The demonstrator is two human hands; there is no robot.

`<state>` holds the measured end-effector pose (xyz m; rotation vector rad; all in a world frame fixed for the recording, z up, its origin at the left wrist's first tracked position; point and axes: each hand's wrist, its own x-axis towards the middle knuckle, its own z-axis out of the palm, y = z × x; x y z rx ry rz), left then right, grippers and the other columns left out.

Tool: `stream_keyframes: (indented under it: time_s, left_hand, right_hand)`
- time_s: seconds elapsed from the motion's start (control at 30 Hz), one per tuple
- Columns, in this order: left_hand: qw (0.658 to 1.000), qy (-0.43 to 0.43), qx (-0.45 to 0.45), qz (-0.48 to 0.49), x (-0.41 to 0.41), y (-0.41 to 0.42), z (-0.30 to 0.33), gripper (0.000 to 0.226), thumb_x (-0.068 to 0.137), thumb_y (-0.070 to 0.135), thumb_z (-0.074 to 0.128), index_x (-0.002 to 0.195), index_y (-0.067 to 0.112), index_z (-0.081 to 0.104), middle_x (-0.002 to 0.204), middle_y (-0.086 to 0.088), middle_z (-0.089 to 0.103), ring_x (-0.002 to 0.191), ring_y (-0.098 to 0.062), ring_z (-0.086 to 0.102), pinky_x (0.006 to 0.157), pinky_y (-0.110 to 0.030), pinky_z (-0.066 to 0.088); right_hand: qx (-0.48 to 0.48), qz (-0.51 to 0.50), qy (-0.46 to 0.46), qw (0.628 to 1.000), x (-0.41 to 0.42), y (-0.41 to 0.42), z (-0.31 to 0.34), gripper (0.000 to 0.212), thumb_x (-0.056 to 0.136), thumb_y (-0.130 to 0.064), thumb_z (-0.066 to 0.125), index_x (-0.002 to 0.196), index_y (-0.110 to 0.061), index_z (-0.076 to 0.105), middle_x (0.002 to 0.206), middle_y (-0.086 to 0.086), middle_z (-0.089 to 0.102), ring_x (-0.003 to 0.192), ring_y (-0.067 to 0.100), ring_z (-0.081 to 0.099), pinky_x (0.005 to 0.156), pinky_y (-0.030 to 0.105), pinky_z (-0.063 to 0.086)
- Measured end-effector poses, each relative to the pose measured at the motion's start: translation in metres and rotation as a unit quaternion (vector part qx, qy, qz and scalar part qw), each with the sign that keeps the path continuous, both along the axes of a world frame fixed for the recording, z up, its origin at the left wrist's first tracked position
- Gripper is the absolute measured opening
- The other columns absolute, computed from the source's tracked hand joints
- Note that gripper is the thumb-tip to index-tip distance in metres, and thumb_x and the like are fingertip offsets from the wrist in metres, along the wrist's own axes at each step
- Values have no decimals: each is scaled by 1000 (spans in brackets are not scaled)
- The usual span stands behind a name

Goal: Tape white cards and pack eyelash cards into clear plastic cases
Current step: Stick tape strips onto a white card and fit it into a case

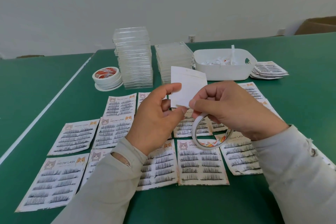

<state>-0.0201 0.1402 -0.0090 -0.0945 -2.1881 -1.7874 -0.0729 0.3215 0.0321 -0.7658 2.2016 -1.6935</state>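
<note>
My left hand (pixel 158 112) pinches a white card (pixel 189 85) by its lower left edge and holds it up above the table. My right hand (pixel 231 107) grips a roll of white tape (pixel 201 132) that hangs below its fingers, the thumb and forefinger pressing the tape end to the card's bottom edge. Several eyelash cards (pixel 200 162) printed with cats lie face up in rows on the green table (pixel 36 85). Two stacks of clear plastic cases (pixel 133 56) stand at the back.
A pile of tape rolls (pixel 107 77) sits left of the cases. A white bin (pixel 223 63) with paper scraps stands at the back right, with another pile of eyelash cards (pixel 268 70) beside it. A white line crosses the table on the left.
</note>
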Motion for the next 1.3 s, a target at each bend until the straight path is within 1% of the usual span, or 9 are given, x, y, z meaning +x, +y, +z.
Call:
stream_keyframes:
  time_s: [0.17,0.3,0.4,0.63,0.7,0.83,0.9,0.97,1.3]
  left_hand:
    - [1000,0,-2,-13,0,-1,-2,49,81,19,71,124,40,59,106,-33,66,88,-57,60,83,-67,53]
    - [1000,8,-1,-13,0,-1,-3,48,81,20,72,122,42,62,112,-28,66,98,-53,61,83,-63,55]
    - [1000,3,-6,-14,0,-1,-2,48,81,23,73,121,46,62,112,-36,61,95,-56,58,81,-65,54]
    - [1000,-1,-14,-11,0,-1,-3,48,82,23,72,124,43,61,111,-35,61,88,-56,59,79,-70,52]
    - [1000,-3,-15,-7,0,-2,-4,48,82,21,71,124,43,61,110,-32,64,83,-57,59,78,-71,52]
    - [1000,-5,-18,-6,0,-3,-4,52,80,16,68,125,41,60,98,-15,74,78,-58,59,79,-70,52]
    - [1000,-6,-23,-8,-1,-2,-4,51,81,17,68,124,43,61,103,-29,67,78,-58,59,78,-71,52]
    - [1000,-6,-26,-10,-1,-1,-3,49,82,20,70,123,44,61,105,-35,62,79,-58,59,77,-73,51]
    - [999,-4,-40,-5,1,-1,-1,48,83,27,73,125,47,60,111,-35,61,82,-55,59,79,-70,52]
  right_hand:
    - [0,9,0,1000,1,-2,-1,15,91,-10,73,76,-7,74,66,8,74,40,-1,54,45,5,37]
    - [5,-3,1,1000,1,-2,-2,14,91,-11,73,77,-6,75,67,9,74,39,-1,53,44,5,37]
    - [21,-14,15,1000,1,-2,-2,15,91,-14,73,76,-9,75,67,8,74,39,0,51,43,6,36]
    - [35,-25,31,999,1,-2,-2,16,90,-17,74,75,-12,76,67,6,74,39,0,48,44,7,35]
    - [29,-6,30,999,3,-1,0,16,90,-16,74,75,-11,75,65,4,74,39,0,49,44,7,36]
    - [8,29,21,999,5,-2,1,16,91,-14,73,75,-11,75,66,4,73,40,-1,49,44,6,36]
    - [8,19,26,999,5,-3,0,17,91,-12,72,74,-12,75,64,3,73,39,-1,50,44,5,36]
    - [12,3,31,999,4,-4,-1,17,91,-13,73,74,-13,75,64,3,73,38,-1,50,43,6,35]
    - [73,-50,69,994,2,-4,-3,18,89,-23,74,73,-15,76,66,8,73,39,1,41,42,12,33]
